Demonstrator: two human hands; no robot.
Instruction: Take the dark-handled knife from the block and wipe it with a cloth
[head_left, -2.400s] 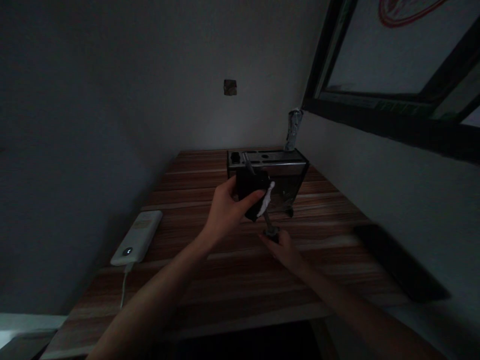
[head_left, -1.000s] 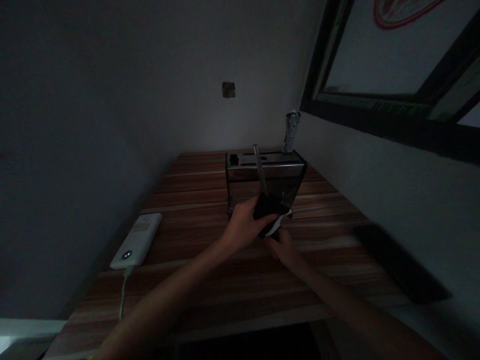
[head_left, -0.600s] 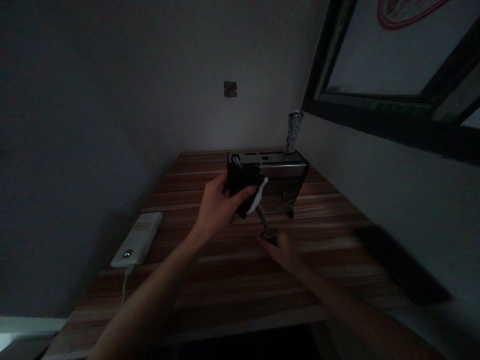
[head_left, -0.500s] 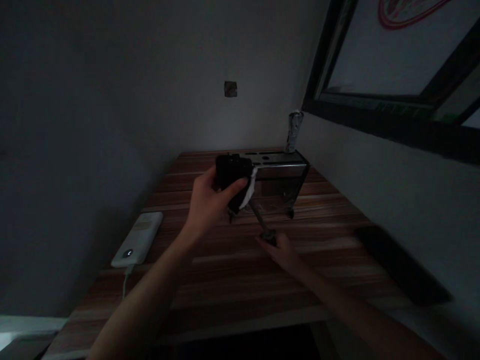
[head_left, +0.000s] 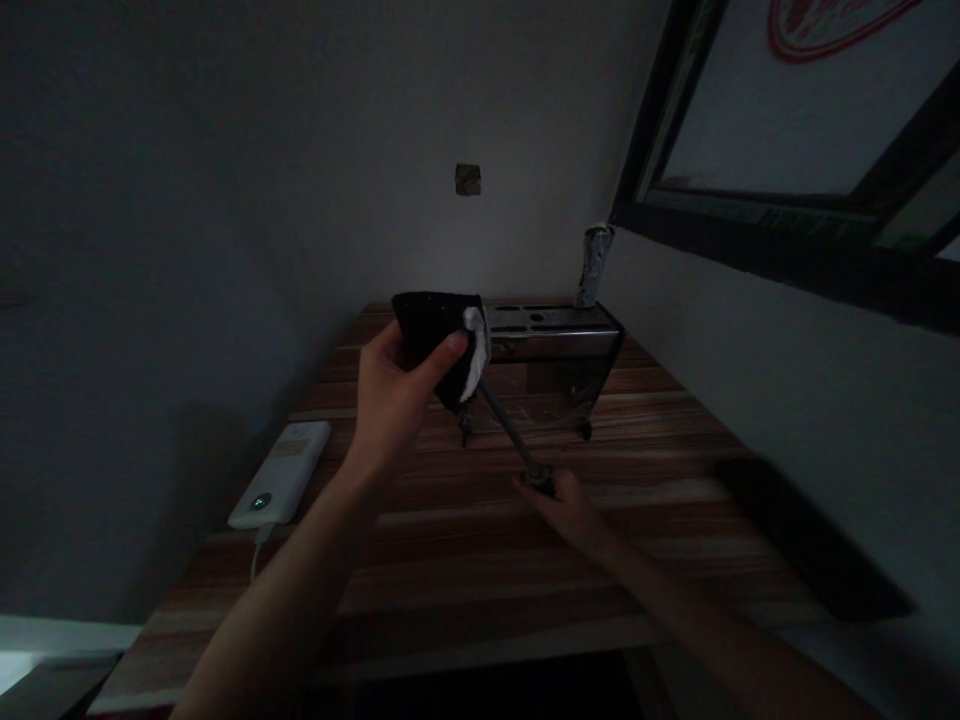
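Observation:
My left hand (head_left: 394,395) grips a black piece with a white edge (head_left: 442,340), thumb in front and fingers behind. It looks like folded cloth, but the dark hides its exact kind. In my right hand (head_left: 566,505) is a tool with a long, thin grey shaft (head_left: 508,425) and a dark handle. The shaft slants up to the left, and its far end meets or passes behind the white edge; I cannot tell which. Both hands are above the wood-patterned table (head_left: 450,560). Just behind them stands a low metal-topped rack (head_left: 559,345).
A foil-like, wrapped cylinder (head_left: 594,265) stands on the rack's right end. On the left lies a white power bank (head_left: 281,475) with a cable plugged in. A dark flat slab (head_left: 814,540) lies at the right edge. Walls close in behind and to the right, with a framed window (head_left: 780,110).
My left hand has moved left and slightly up with the black piece, turning it so more of the white edge shows. More of the grey shaft is exposed. My right hand has barely moved.

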